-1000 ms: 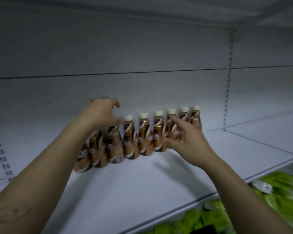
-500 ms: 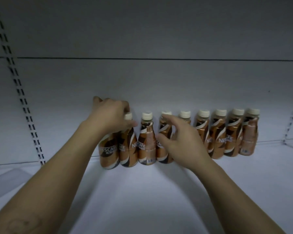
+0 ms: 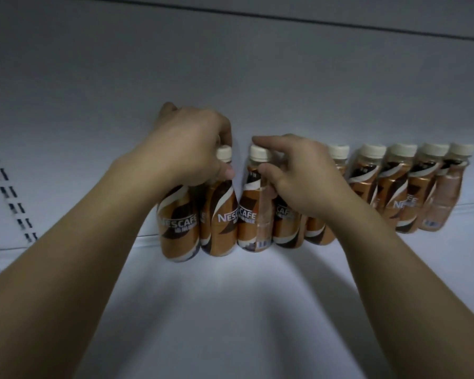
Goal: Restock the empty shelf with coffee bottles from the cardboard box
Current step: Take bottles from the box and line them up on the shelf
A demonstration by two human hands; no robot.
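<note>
Several brown coffee bottles with cream caps stand in a row against the back wall of the white shelf [image 3: 230,310]. My left hand [image 3: 186,149] is closed over the top of the leftmost bottle [image 3: 178,228], its thumb against the neck of the second bottle [image 3: 220,222]. My right hand [image 3: 304,176] pinches the neck of the third bottle [image 3: 253,214], index finger across its cap. It hides the tops of the two bottles behind it. The remaining bottles [image 3: 411,192] stand untouched to the right. The cardboard box is out of view.
A slotted shelf upright [image 3: 8,187] runs down the back wall at far left. The white back panel [image 3: 230,77] rises behind the bottles. Bare shelf surface lies in front of the row and left of it.
The view has shifted closer and further left along the row. My right hand moved left from the bottle bodies up to the third bottle's neck. My left hand stays on the leftmost bottles.
</note>
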